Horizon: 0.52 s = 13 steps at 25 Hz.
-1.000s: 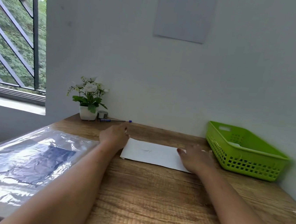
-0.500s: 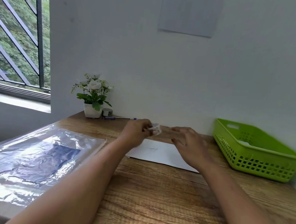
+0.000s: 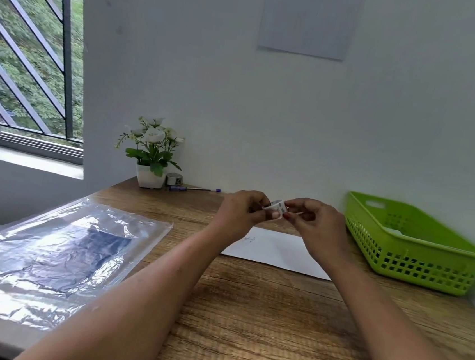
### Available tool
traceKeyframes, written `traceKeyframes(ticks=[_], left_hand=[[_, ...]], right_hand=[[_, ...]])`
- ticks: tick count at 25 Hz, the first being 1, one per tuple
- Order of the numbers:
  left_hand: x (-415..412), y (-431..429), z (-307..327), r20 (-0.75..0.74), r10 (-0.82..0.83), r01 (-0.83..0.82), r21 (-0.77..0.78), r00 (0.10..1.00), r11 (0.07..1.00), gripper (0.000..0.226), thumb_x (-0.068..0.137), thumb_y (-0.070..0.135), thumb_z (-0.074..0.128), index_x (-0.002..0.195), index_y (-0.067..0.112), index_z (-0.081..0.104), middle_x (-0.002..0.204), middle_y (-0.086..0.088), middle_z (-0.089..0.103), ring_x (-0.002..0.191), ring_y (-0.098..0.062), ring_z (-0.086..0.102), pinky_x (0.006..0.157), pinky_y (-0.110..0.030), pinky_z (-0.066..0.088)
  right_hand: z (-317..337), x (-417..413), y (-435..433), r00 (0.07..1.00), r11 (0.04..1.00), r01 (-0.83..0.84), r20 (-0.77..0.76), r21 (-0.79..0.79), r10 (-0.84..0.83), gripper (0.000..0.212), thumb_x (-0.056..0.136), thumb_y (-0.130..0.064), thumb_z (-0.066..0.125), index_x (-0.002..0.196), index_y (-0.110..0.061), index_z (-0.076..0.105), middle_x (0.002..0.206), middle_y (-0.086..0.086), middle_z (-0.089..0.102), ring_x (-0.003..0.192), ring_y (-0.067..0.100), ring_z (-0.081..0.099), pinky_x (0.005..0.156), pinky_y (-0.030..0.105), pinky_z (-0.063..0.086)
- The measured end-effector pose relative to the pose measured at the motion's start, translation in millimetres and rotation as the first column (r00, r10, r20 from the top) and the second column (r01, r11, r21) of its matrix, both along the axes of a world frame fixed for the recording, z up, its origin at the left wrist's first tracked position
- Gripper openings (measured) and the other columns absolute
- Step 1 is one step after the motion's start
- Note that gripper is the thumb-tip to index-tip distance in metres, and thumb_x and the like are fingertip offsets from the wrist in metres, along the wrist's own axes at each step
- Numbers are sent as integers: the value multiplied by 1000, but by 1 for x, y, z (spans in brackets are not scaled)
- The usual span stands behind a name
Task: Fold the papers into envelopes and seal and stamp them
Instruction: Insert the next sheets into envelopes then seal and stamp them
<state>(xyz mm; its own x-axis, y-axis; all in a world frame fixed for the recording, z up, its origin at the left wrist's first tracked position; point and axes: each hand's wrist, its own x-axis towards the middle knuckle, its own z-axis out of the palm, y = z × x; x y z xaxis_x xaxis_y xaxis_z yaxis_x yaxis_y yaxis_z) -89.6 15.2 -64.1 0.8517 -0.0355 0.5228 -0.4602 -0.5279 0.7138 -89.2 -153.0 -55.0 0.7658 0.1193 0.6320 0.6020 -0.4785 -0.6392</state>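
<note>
Left hand (image 3: 238, 213) and right hand (image 3: 315, 224), off the white paper (image 3: 277, 251) now, together pinch a small roll (image 3: 278, 208).

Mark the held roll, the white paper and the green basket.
Roll (image 3: 278, 208): head view, its outer side.
Paper (image 3: 276, 250): head view, bare middle.
Basket (image 3: 415, 261): head view, front wall.

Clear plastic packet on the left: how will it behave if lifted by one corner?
The clear plastic packet looks thin and crinkled, so probably floppy, sagging from a corner. Its glossy film likely slips. Flat contents suggest light weight.
</note>
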Motion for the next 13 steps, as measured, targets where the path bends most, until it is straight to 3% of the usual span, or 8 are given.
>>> traceKeyframes(ticks=[4,8,13], left_hand=[[-1,-2,1,43,94,-97,56,995,994,24,78,44,71,77,21,66,58,13,53,54,-2,47,52,-22,32],[-5,-7,2,44,132,-136,96,990,986,29,76,52,69,81,23,66,70,10,64,67,-6,58,58,-23,39],[0,-8,-3,-9,7,-7,101,1000,995,23,71,35,80,88,23,69,75,8,69,71,-8,62,64,-25,46]], right_hand=[[-2,3,-1,1000,999,-13,7,39,13,13,80,-10,72,87,-21,73,78,-7,70,62,-3,60,62,12,49],[-3,4,-2,997,984,-46,-57,173,57,6,83,-15,70,80,-20,70,79,4,71,74,19,67,65,34,56],[-3,6,-5,994,977,-36,-93,208,57,18,88,-10,63,75,-23,63,79,5,66,76,23,66,58,31,56]])
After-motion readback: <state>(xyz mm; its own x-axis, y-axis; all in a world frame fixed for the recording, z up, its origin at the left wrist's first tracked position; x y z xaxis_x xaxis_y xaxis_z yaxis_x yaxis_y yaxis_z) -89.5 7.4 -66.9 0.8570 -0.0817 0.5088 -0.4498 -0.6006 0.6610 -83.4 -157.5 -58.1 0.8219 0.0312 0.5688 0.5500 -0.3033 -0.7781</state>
